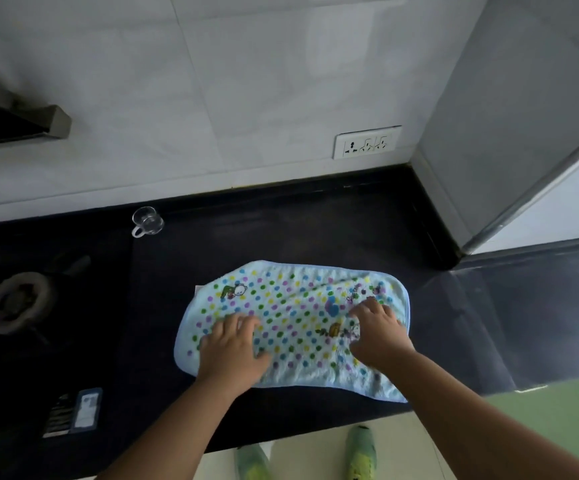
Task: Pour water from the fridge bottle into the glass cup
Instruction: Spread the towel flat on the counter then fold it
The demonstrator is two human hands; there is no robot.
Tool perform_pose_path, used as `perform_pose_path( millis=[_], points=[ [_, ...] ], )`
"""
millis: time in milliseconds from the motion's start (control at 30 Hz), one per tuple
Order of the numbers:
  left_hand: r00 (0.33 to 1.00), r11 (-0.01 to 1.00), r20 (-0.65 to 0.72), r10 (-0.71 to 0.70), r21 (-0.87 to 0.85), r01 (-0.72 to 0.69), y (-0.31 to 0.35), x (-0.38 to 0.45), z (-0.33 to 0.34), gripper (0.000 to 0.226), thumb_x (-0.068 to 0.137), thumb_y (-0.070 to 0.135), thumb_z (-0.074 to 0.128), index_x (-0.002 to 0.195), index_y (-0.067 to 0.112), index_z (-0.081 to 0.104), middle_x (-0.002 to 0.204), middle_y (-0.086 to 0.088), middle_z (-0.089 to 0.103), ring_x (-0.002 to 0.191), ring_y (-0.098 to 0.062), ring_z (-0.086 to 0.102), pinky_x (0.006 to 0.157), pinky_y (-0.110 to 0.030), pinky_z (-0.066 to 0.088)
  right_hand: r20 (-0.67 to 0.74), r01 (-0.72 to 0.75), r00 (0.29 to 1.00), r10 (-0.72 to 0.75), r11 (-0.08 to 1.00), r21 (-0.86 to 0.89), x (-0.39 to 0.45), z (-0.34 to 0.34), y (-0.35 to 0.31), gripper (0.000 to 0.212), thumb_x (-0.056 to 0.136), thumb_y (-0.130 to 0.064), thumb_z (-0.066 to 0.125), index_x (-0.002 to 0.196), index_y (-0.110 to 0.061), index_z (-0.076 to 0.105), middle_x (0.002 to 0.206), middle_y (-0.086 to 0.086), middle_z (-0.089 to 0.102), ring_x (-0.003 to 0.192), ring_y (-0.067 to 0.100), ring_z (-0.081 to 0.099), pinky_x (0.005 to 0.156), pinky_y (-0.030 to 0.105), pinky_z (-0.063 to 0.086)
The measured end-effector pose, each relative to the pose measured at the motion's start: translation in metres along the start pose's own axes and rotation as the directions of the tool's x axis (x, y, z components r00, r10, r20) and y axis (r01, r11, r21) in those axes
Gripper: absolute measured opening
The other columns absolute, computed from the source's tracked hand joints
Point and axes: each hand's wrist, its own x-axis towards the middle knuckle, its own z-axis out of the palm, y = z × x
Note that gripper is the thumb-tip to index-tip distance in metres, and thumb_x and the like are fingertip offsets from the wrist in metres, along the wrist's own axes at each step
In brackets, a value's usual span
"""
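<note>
Both hands, left (234,348) and right (378,332), press spread fingers on a dotted cloth (291,327) on the black counter (315,237); glass cup (147,221) at ten o'clock, white tiled wall (211,98) behind.

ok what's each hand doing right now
Left hand: open, fingers spread flat on the towel.
Right hand: open, fingertips pressing the towel.
</note>
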Motion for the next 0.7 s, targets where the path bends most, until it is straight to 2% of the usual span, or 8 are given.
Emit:
perform_pose_path(
  millis=[67,167,300,400,433,500,567,700],
  points=[
    [0.999,1.000,-0.019,0.026,-0.013,-0.026,0.011,0.017,-0.008,0.070,0.099,0.060,0.043,0.161,0.048,0.013,0.174,0.009,0.002,0.160,-0.024,0.002,0.126,-0.050,0.016,-0.108,0.024,0.994,-0.014,0.995,0.096,0.007,0.001,-0.018,0.071,0.088,-0.042,0.064,0.152,-0.033,0.036,0.164,-0.002,0.030,0.151,0.024,0.026,0.121,0.047,0.031],
    [0.997,1.000,0.072,0.007,0.006,-0.008,0.020,0.043,-0.001,0.081,0.099,0.074,0.030,0.161,0.049,-0.017,0.169,0.007,-0.033,0.156,-0.029,-0.031,0.127,-0.060,-0.005,-0.058,0.038,0.998,-0.034,0.997,0.067,0.021,0.019,-0.034,0.088,0.091,-0.071,0.049,0.161,-0.044,0.004,0.173,-0.007,-0.008,0.159,0.027,-0.010,0.126,0.054,0.001],
    [0.991,0.999,0.121,-0.052,0.019,0.050,0.018,0.043,0.027,0.087,0.090,0.088,0.012,0.151,0.050,-0.037,0.157,0.005,-0.052,0.148,-0.030,-0.045,0.120,-0.068,-0.018,0.005,0.019,1.000,-0.018,0.998,-0.068,0.020,0.050,-0.025,0.099,0.082,-0.092,0.027,0.154,-0.050,-0.027,0.159,-0.010,-0.044,0.144,0.024,-0.047,0.122,0.058,-0.020],
    [1.000,1.000,0.021,-0.015,-0.005,0.016,0.022,0.021,0.047,0.079,0.094,0.083,0.012,0.159,0.050,-0.021,0.170,0.005,-0.032,0.158,-0.029,-0.026,0.123,-0.060,-0.010,-0.053,0.043,0.997,-0.049,0.994,-0.097,0.007,0.061,-0.011,0.095,0.081,-0.095,0.017,0.150,-0.052,-0.033,0.159,-0.014,-0.045,0.144,0.020,-0.048,0.122,0.055,-0.022],
    [0.998,1.000,-0.066,-0.006,-0.031,0.004,0.022,0.018,0.047,0.072,0.097,0.078,0.017,0.162,0.052,-0.001,0.176,0.004,-0.005,0.161,-0.028,-0.005,0.125,-0.058,0.003,-0.068,0.053,0.996,-0.061,0.993,-0.108,0.004,0.062,-0.006,0.094,0.082,-0.096,0.015,0.149,-0.052,-0.033,0.159,-0.015,-0.044,0.144,0.019,-0.047,0.122,0.054,-0.022],
    [0.963,0.996,-0.267,-0.040,-0.089,0.016,0.017,0.023,0.041,0.058,0.101,0.062,0.033,0.156,0.045,0.034,0.161,0.004,0.040,0.149,-0.025,0.033,0.114,-0.054,0.031,-0.078,0.070,0.994,-0.080,0.990,-0.123,0.001,0.061,0.001,0.096,0.080,-0.098,0.016,0.150,-0.052,-0.033,0.160,-0.015,-0.043,0.145,0.018,-0.046,0.123,0.053,-0.021],
    [0.935,0.985,-0.326,-0.143,-0.134,0.104,0.005,0.041,0.028,0.057,0.101,0.048,0.046,0.157,0.039,0.038,0.159,0.005,0.043,0.145,-0.024,0.037,0.109,-0.052,0.037,-0.074,0.080,0.993,-0.089,0.990,-0.115,0.002,0.059,0.004,0.100,0.077,-0.100,0.019,0.152,-0.054,-0.029,0.162,-0.016,-0.040,0.146,0.018,-0.045,0.123,0.053,-0.020],
    [0.934,0.936,-0.126,-0.335,-0.155,0.315,-0.018,0.073,0.000,0.067,0.101,0.052,0.046,0.162,0.037,0.024,0.167,0.005,0.024,0.153,-0.024,0.021,0.117,-0.053,0.027,-0.075,0.061,0.995,-0.070,0.992,-0.114,0.004,0.053,0.001,0.107,0.072,-0.101,0.028,0.158,-0.052,-0.013,0.169,-0.013,-0.026,0.152,0.020,-0.035,0.125,0.054,-0.016]
  ],
)
